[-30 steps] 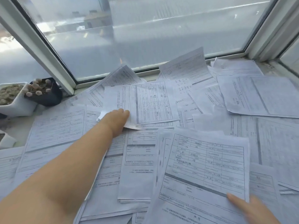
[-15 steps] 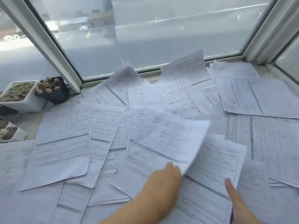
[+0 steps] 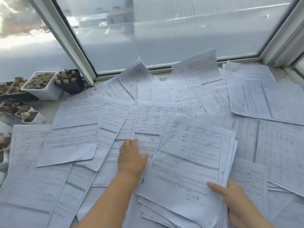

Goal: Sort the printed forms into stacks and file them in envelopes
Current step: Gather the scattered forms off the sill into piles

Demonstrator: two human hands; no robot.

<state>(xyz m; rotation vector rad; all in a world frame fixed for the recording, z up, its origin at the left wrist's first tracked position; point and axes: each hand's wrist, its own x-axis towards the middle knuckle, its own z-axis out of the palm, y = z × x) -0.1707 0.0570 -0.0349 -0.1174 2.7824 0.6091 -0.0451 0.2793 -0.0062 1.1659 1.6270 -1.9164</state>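
Note:
Printed forms cover the whole windowsill in loose, overlapping sheets. A tilted stack of forms [image 3: 189, 155] lies in front of me, right of centre. My right hand [image 3: 233, 199] grips its near right corner, thumb on the top sheet. My left hand [image 3: 131, 155] lies palm down just left of the stack, fingertips on another form [image 3: 153, 122] that is partly tucked under the stack; it holds nothing. A single form [image 3: 72, 130] lies on top of others at the left. No envelope is in view.
Small pots of succulents, one white [image 3: 44, 89] and one black [image 3: 72, 84], stand at the far left of the sill, with more pots [image 3: 31, 116] nearer. The window frame [image 3: 77, 60] and glass close off the far side. More sheets [image 3: 269, 99] pile up at the right.
My left hand took a form from the far middle, carried it back and laid it on the stack. It now rests left of the stack. My right hand stayed at the stack's near corner.

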